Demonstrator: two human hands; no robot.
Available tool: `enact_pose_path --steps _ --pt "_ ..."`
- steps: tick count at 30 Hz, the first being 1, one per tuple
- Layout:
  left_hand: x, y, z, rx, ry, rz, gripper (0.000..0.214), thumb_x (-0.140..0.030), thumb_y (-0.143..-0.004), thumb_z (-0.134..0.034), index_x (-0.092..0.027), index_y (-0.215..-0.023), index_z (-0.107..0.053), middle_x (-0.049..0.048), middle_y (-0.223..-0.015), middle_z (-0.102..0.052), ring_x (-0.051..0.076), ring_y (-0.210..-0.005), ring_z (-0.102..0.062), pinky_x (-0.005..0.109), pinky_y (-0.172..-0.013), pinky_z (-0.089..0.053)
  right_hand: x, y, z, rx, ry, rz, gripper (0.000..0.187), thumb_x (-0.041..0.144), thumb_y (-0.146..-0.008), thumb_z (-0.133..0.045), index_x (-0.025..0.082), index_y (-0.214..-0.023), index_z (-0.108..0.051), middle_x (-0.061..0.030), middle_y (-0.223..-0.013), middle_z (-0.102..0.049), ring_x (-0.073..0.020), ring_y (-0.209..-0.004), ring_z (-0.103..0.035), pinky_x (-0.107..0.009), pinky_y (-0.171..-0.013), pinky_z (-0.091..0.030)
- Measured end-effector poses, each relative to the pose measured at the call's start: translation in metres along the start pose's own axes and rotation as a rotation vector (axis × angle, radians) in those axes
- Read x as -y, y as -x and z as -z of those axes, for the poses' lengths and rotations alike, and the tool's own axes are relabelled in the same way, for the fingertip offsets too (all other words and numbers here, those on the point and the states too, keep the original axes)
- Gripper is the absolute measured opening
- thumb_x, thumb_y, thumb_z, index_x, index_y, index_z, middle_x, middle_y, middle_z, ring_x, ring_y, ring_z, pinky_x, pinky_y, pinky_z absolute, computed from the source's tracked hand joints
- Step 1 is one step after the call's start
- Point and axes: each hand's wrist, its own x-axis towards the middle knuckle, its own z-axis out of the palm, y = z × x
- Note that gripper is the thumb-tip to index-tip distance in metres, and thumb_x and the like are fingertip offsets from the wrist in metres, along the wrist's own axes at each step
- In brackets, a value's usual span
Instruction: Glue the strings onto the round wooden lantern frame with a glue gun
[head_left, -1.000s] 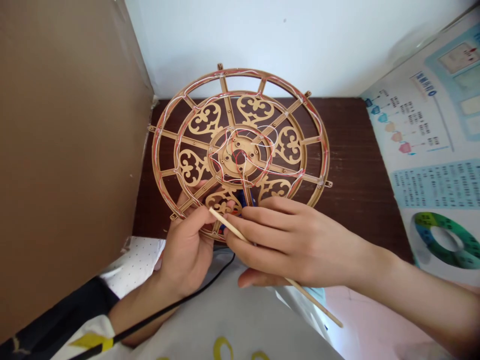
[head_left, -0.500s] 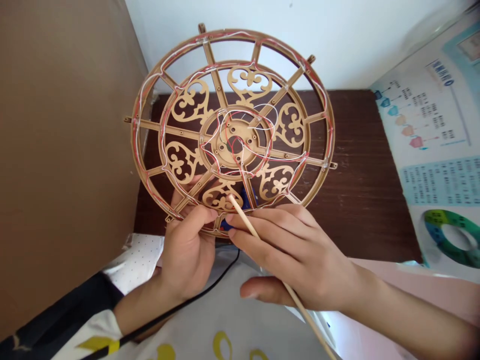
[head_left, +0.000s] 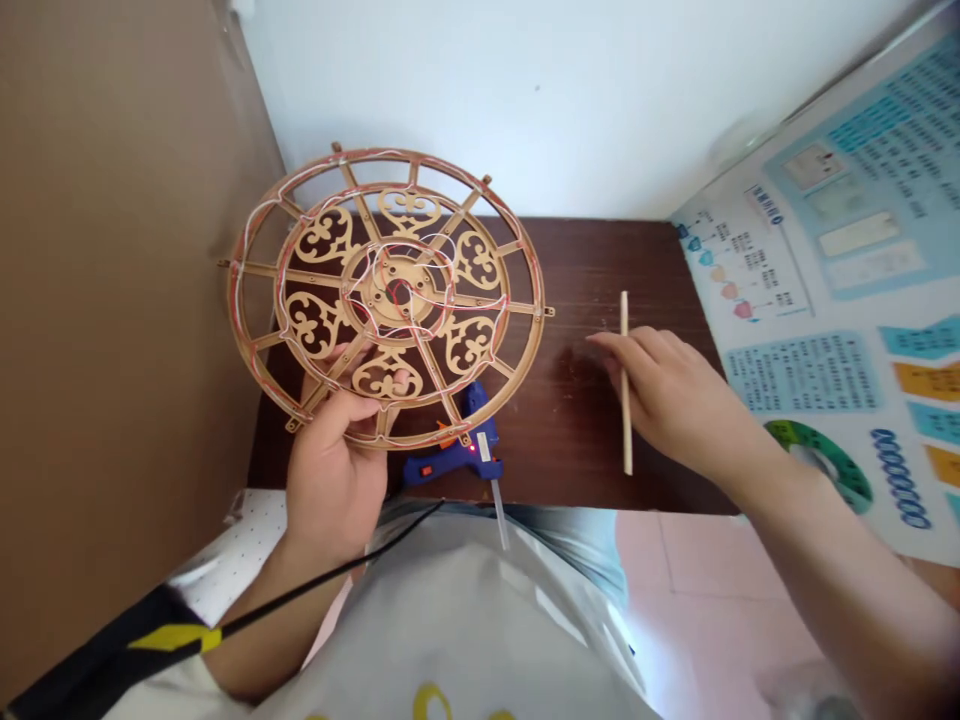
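Observation:
My left hand point(head_left: 337, 475) grips the near rim of a round gold-brown lamp frame point(head_left: 536, 335), thumb on top and fingers underneath. The frame is tilted, with spokes, scroll ornaments and red and white wires running along its rings and into the hub. Off to the right, my right hand point(head_left: 667, 400) has its fingers closed around a thin wooden stick point(head_left: 626, 400), which crosses in front of the fingers. A blue hot glue gun point(head_left: 450, 463) with a clear glue stick point(head_left: 500, 515) lies under the frame's near edge, partly covered by it.
Beneath is a dark brown tabletop point(head_left: 577, 420). A brown panel point(head_left: 112, 250) borders the left, a white wall point(head_left: 525, 120) the back, and a printed board point(head_left: 810, 290) the right. A black cable with a yellow tag point(head_left: 176, 637) crosses my left forearm.
My right hand has moved away to the right with the stick, which now points nearly straight ahead. The glue gun shows more fully. The frame sits lower and further left in view.

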Motion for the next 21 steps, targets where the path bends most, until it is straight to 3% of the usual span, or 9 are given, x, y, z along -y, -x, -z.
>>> enact_pose_path --steps 3,5,6,8,10,13,16,18,21 --pt "-0.002 -0.006 0.000 0.007 0.042 -0.010 0.044 0.000 -0.072 -0.066 -0.025 -0.107 -0.077 -0.0007 -0.120 -0.080 0.025 -0.130 -0.069 0.035 -0.111 -0.058 -0.004 -0.008 0.002 0.055 0.066 -0.020 0.054 0.015 -0.104 -0.034 0.013 -0.151 -0.059 -0.0236 -0.123 -0.065 -0.0390 -0.101 -0.065 -0.059 -0.087 -0.055" --pt "-0.002 -0.008 0.000 0.006 0.062 -0.028 0.040 0.000 -0.070 -0.067 -0.025 -0.100 -0.075 -0.0015 -0.117 -0.080 0.024 -0.129 -0.070 0.033 -0.107 -0.060 0.021 0.003 0.010 -0.010 -0.048 -0.063 0.050 0.018 -0.105 -0.035 0.015 -0.147 -0.063 -0.0257 -0.132 -0.064 -0.0415 -0.109 -0.065 -0.061 -0.090 -0.055" --pt "-0.001 -0.010 0.000 -0.001 0.065 -0.043 0.038 0.000 -0.070 -0.067 -0.026 -0.097 -0.074 -0.0020 -0.116 -0.080 0.024 -0.128 -0.070 0.032 -0.105 -0.060 0.043 0.014 0.014 -0.078 -0.206 -0.107 0.039 0.027 -0.108 -0.043 0.016 -0.135 -0.068 -0.0239 -0.130 -0.065 -0.0401 -0.111 -0.065 -0.060 -0.092 -0.055" --pt "0.002 -0.013 0.001 -0.009 0.066 -0.070 0.034 0.000 -0.070 -0.068 -0.026 -0.092 -0.072 -0.0028 -0.115 -0.079 0.024 -0.127 -0.070 0.033 -0.104 -0.061 0.102 0.044 0.016 -0.150 -0.735 -0.250 0.021 0.041 -0.108 -0.059 0.023 -0.102 -0.068 -0.0096 -0.095 -0.070 -0.0260 -0.085 -0.068 -0.041 -0.076 -0.058" --pt "0.006 -0.017 0.002 0.000 0.073 -0.086 0.033 -0.001 -0.071 -0.069 -0.027 -0.090 -0.070 -0.0031 -0.116 -0.079 0.025 -0.128 -0.070 0.035 -0.104 -0.061 0.170 0.076 0.008 0.064 -1.446 -0.456 0.032 0.055 -0.112 -0.050 0.026 -0.102 -0.062 -0.0013 -0.076 -0.069 -0.0193 -0.062 -0.066 -0.033 -0.060 -0.057" --pt "0.013 -0.024 0.002 0.019 0.087 -0.110 0.034 -0.002 -0.069 -0.071 -0.028 -0.091 -0.068 -0.0036 -0.119 -0.078 0.025 -0.129 -0.069 0.036 -0.105 -0.061 0.249 0.095 -0.016 0.272 -2.007 -0.871 0.054 0.072 -0.093 -0.073 0.023 -0.115 -0.069 -0.0147 -0.120 -0.078 -0.0283 -0.103 -0.079 -0.041 -0.083 -0.065" --pt "0.018 -0.027 0.003 0.046 0.087 -0.132 0.035 -0.002 -0.067 -0.071 -0.028 -0.091 -0.067 -0.0036 -0.120 -0.077 0.024 -0.129 -0.069 0.035 -0.105 -0.060 0.280 0.072 -0.037 0.159 -2.093 -1.298 0.058 0.073 -0.084 -0.080 0.021 -0.110 -0.075 -0.0140 -0.122 -0.078 -0.0296 -0.119 -0.075 -0.043 -0.108 -0.059" --pt "0.019 -0.027 0.004 0.072 0.087 -0.137 0.035 -0.003 -0.067 -0.070 -0.027 -0.091 -0.066 -0.0031 -0.119 -0.077 0.024 -0.129 -0.069 0.035 -0.106 -0.059 0.280 0.049 -0.045 0.135 -2.023 -1.344 0.055 0.073 -0.083 -0.080 0.024 -0.106 -0.074 -0.0102 -0.105 -0.079 -0.0298 -0.107 -0.076 -0.048 -0.105 -0.060" --pt "0.018 -0.025 0.007 0.116 0.091 -0.148 0.033 -0.004 -0.068 -0.071 -0.027 -0.091 -0.065 -0.0033 -0.121 -0.077 0.023 -0.131 -0.067 0.035 -0.108 -0.058 0.275 0.025 -0.052 -0.053 -1.900 -1.273 0.055 0.075 -0.086 -0.073 0.026 -0.111 -0.072 -0.0060 -0.099 -0.078 -0.0267 -0.092 -0.074 -0.045 -0.089 -0.063"
